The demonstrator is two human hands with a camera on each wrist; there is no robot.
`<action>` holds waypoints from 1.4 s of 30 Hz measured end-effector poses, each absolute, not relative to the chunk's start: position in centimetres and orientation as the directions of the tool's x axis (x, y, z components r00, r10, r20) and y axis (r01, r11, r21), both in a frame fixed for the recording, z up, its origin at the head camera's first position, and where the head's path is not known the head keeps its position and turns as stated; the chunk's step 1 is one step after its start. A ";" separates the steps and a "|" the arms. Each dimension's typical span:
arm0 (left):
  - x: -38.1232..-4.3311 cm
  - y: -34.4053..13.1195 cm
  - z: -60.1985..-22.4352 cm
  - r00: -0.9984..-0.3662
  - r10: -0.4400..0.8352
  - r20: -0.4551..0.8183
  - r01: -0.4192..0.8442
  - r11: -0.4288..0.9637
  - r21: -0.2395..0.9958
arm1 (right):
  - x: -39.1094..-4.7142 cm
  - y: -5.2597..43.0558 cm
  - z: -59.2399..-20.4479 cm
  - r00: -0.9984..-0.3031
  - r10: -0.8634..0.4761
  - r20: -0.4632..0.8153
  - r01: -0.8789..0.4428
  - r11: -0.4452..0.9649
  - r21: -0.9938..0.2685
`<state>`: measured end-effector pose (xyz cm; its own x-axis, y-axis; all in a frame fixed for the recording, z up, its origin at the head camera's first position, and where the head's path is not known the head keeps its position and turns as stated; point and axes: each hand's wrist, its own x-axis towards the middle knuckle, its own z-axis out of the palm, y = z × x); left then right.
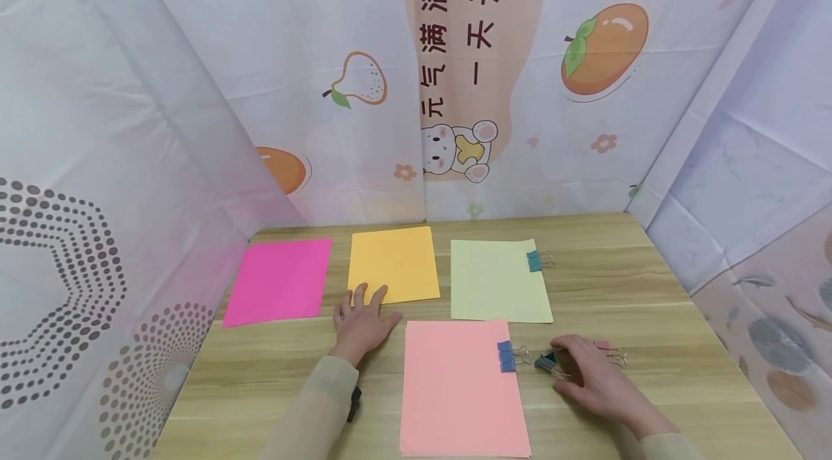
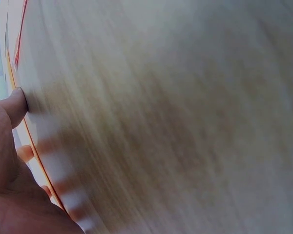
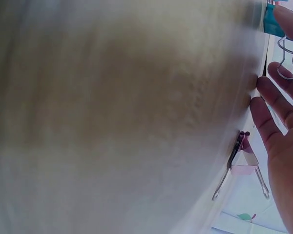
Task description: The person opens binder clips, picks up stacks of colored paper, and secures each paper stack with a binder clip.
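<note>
My left hand (image 1: pixel 362 323) lies with fingers spread and its fingertips on the near edge of the yellow-orange paper (image 1: pixel 393 261). At the right of the table, my right hand (image 1: pixel 594 377) reaches round a dark teal binder clip (image 1: pixel 548 362), thumb and fingers to either side of it. In the right wrist view the clip's wire handles (image 3: pixel 287 63) overlap the fingers, which look fairly straight. Partly behind this hand stands a pink binder clip (image 3: pixel 244 158). A salmon-pink paper stack (image 1: pixel 461 395) with a blue binder clip (image 1: pixel 507 357) on its right edge lies between the hands.
A magenta paper (image 1: pixel 279 279) is at the far left of the wood-grain table (image 1: pixel 260 380). Back right of centre lies a pale green paper (image 1: pixel 497 279), a teal binder clip (image 1: pixel 535 261) on its right edge. Printed curtains (image 1: pixel 364 12) hang behind and at both sides.
</note>
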<state>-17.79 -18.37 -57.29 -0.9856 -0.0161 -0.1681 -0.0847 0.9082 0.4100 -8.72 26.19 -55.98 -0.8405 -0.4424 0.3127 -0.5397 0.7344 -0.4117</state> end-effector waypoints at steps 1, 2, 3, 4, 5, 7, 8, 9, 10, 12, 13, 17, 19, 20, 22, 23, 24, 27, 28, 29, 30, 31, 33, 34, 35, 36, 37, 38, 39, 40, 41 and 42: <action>-17.8 -18.4 -57.3 -0.986 -0.016 -0.166 -0.084 0.908 0.410 | -8.7 26.2 -55.9 -0.843 -0.437 0.315 -0.536 0.731 -0.421; -17.8 -18.4 -57.4 -0.986 -0.016 -0.165 -0.083 0.908 0.411 | -8.7 26.2 -55.9 -0.845 -0.432 0.315 -0.533 0.727 -0.433; -17.8 -18.4 -57.4 -0.986 -0.016 -0.164 -0.083 0.908 0.411 | -8.6 26.2 -55.9 -0.849 -0.425 0.314 -0.527 0.725 -0.444; -17.8 -18.4 -57.4 -0.986 -0.016 -0.164 -0.083 0.907 0.412 | -8.6 26.2 -55.9 -0.855 -0.418 0.307 -0.518 0.725 -0.455; -17.8 -18.4 -57.4 -0.986 -0.017 -0.164 -0.084 0.907 0.412 | -8.5 26.2 -55.9 -0.860 -0.412 0.302 -0.510 0.725 -0.463; -17.8 -18.4 -57.4 -0.986 -0.018 -0.166 -0.086 0.907 0.413 | -8.5 26.2 -55.9 -0.870 -0.403 0.285 -0.493 0.724 -0.482; -17.8 -18.5 -57.4 -0.986 -0.019 -0.167 -0.087 0.907 0.412 | -8.5 26.3 -55.9 -0.872 -0.401 0.281 -0.489 0.724 -0.486; -17.8 -18.5 -57.4 -0.986 -0.019 -0.167 -0.088 0.907 0.412 | -8.5 26.3 -56.0 -0.874 -0.399 0.277 -0.486 0.725 -0.489; -17.9 -18.5 -57.5 -0.985 -0.020 -0.168 -0.089 0.907 0.412 | -8.5 26.3 -56.0 -0.875 -0.399 0.275 -0.484 0.725 -0.490; -17.9 -18.5 -57.5 -0.985 -0.021 -0.169 -0.089 0.908 0.410 | -8.5 26.4 -56.0 -0.874 -0.400 0.276 -0.486 0.724 -0.491; -17.9 -18.5 -57.5 -0.985 -0.021 -0.169 -0.090 0.908 0.410 | -8.5 26.4 -56.1 -0.873 -0.400 0.278 -0.487 0.725 -0.487; -17.8 -18.5 -57.4 -0.985 -0.019 -0.169 -0.088 0.908 0.410 | -8.5 26.4 -56.2 -0.873 -0.398 0.281 -0.488 0.729 -0.480; -17.8 -18.5 -57.4 -0.985 -0.018 -0.170 -0.088 0.907 0.411 | -8.5 26.4 -56.3 -0.874 -0.396 0.282 -0.486 0.733 -0.476; -17.8 -18.5 -57.3 -0.986 -0.017 -0.169 -0.086 0.907 0.413 | -8.5 26.4 -56.3 -0.874 -0.395 0.282 -0.485 0.735 -0.474; -17.8 -18.5 -57.3 -0.985 -0.015 -0.171 -0.086 0.906 0.415 | -8.5 26.4 -56.3 -0.876 -0.391 0.282 -0.482 0.740 -0.469; -17.8 -18.5 -57.3 -0.985 -0.015 -0.170 -0.086 0.905 0.417 | -8.5 26.4 -56.3 -0.877 -0.389 0.281 -0.480 0.742 -0.468; -17.8 -18.5 -57.3 -0.985 -0.015 -0.171 -0.086 0.904 0.419 | -8.5 26.4 -56.2 -0.878 -0.388 0.281 -0.478 0.745 -0.466; -17.8 -18.4 -57.2 -0.983 -0.017 -0.182 -0.093 0.905 0.415 | -8.5 26.4 -56.2 -0.882 -0.384 0.273 -0.470 0.751 -0.464; -17.8 -18.4 -57.2 -0.984 -0.016 -0.180 -0.091 0.906 0.414 | -8.5 26.4 -56.2 -0.883 -0.384 0.270 -0.469 0.753 -0.462; -17.8 -18.4 -57.1 -0.983 -0.018 -0.185 -0.094 0.907 0.411 | -8.5 26.3 -56.1 -0.884 -0.384 0.266 -0.467 0.755 -0.461; -17.8 -18.4 -57.1 -0.982 -0.019 -0.187 -0.095 0.907 0.410 | -8.5 26.3 -56.1 -0.885 -0.385 0.264 -0.466 0.756 -0.459; -17.8 -18.4 -57.1 -0.981 -0.019 -0.191 -0.097 0.908 0.407 | -8.5 26.3 -56.0 -0.886 -0.384 0.260 -0.464 0.757 -0.460; -17.8 -18.4 -57.2 -0.982 -0.019 -0.188 -0.095 0.908 0.409 | -8.5 26.2 -55.9 -0.887 -0.384 0.257 -0.462 0.757 -0.463; -17.8 -18.4 -57.2 -0.982 -0.018 -0.187 -0.095 0.908 0.409 | -8.5 26.2 -55.8 -0.888 -0.384 0.254 -0.460 0.756 -0.465; -17.9 -18.4 -57.2 -0.981 -0.019 -0.192 -0.097 0.909 0.407 | -8.5 26.2 -55.7 -0.889 -0.382 0.250 -0.457 0.756 -0.469; -17.8 -18.4 -57.2 -0.983 -0.016 -0.185 -0.092 0.907 0.411 | -8.5 26.2 -55.6 -0.893 -0.377 0.245 -0.450 0.755 -0.476; -17.8 -18.4 -57.1 -0.984 -0.014 -0.177 -0.087 0.907 0.412 | -8.5 26.2 -55.5 -0.898 -0.370 0.238 -0.440 0.757 -0.484; -17.8 -18.4 -57.2 -0.985 -0.013 -0.172 -0.084 0.906 0.416 | -8.6 26.1 -55.4 -0.901 -0.367 0.231 -0.434 0.755 -0.492; -17.8 -18.4 -57.1 -0.985 -0.013 -0.171 -0.084 0.906 0.415 | -8.6 26.1 -55.3 -0.906 -0.361 0.220 -0.423 0.757 -0.498; -17.8 -18.4 -57.2 -0.986 -0.013 -0.166 -0.082 0.905 0.417 | -8.6 26.1 -55.2 -0.912 -0.354 0.207 -0.409 0.761 -0.504; -17.8 -18.4 -57.2 -0.986 -0.013 -0.163 -0.081 0.906 0.416 | -8.6 26.1 -55.2 -0.917 -0.346 0.197 -0.397 0.763 -0.510; -17.8 -18.4 -57.2 -0.987 -0.013 -0.159 -0.079 0.905 0.417 | -8.6 26.0 -55.2 -0.922 -0.341 0.187 -0.387 0.764 -0.516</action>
